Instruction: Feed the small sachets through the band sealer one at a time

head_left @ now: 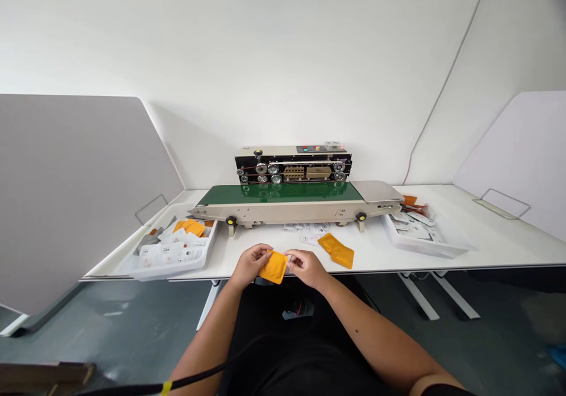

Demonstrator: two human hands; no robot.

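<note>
A small orange packet (274,268) is held up at the table's front edge, between my two hands. My left hand (251,264) pinches its left side, thumb on the front face. At its upper right corner, my right hand (306,266) has thumb and fingertips closed on the edge. Two more orange packets (342,255) lie overlapping on the table to the right of my right hand. Behind them, several white printed packets (313,238) lie partly under the conveyor.
A band sealing machine (294,169) with a green conveyor belt (283,193) stands against the wall. A left plastic bin (207,254) holds white and orange packets. A right plastic bin (446,248) holds more packets. Grey panels (84,195) flank the white table (256,237).
</note>
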